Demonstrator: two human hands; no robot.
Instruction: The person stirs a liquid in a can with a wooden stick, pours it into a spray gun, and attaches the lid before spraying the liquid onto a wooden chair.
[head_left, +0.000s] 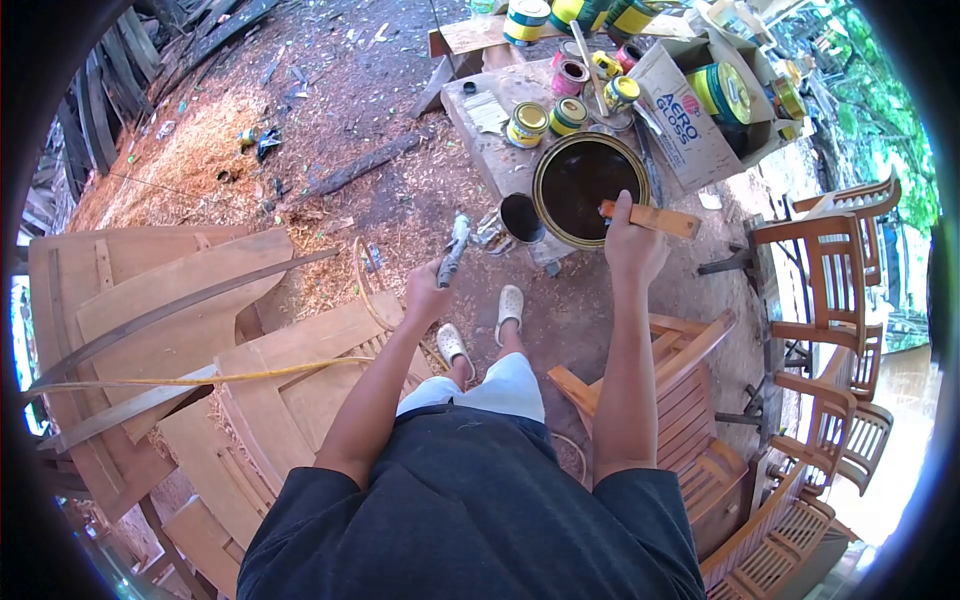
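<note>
My left hand (428, 293) is closed around what looks like a grey metal spray gun (455, 248), smeared with whitish marks. Its far end points toward the worktable. In my right hand (635, 245) is a flat wooden stick (668, 220), with an orange-brown end over the rim side of a large open can (540, 190) of dark brown liquid. My thumb lies along the stick. A smaller dark cup (520, 218) stands close against the can's left side, between my two hands. Crumpled shiny material (490, 235) lies beside that cup.
Small paint tins (527, 125) and a cardboard box (675, 125) of cans crowd the worktable (485, 160). Wooden panels (300, 350) lie at left, crossed by a yellow hose (200, 380). A slatted wooden chair (675, 420) stands at right, with several more (825, 270) beyond. Wood shavings (215, 150) cover the ground.
</note>
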